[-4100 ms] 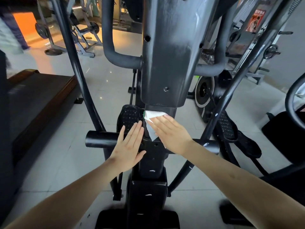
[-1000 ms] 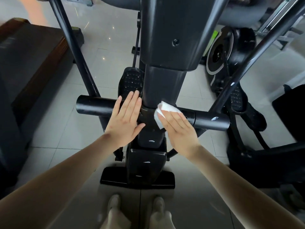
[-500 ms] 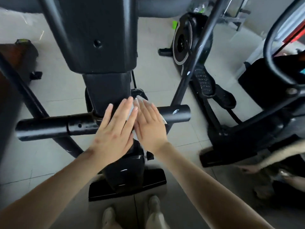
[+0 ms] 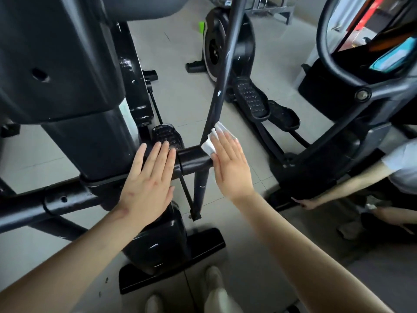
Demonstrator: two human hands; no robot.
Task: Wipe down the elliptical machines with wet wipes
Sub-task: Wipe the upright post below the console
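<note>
head: right hand flat, fingers straight, pressing white wipe on crossbar end, at swing arm base | left hand at 9 o'clock, spread flat on column foot | pedal at 12 o'clock

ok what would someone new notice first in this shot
Dead centre, the right hand presses a white wipe flat against the black crossbar, while the left hand lies flat at the foot of the thick black column. At the right edge, another person's arm reaches to a neighbouring machine.
</note>
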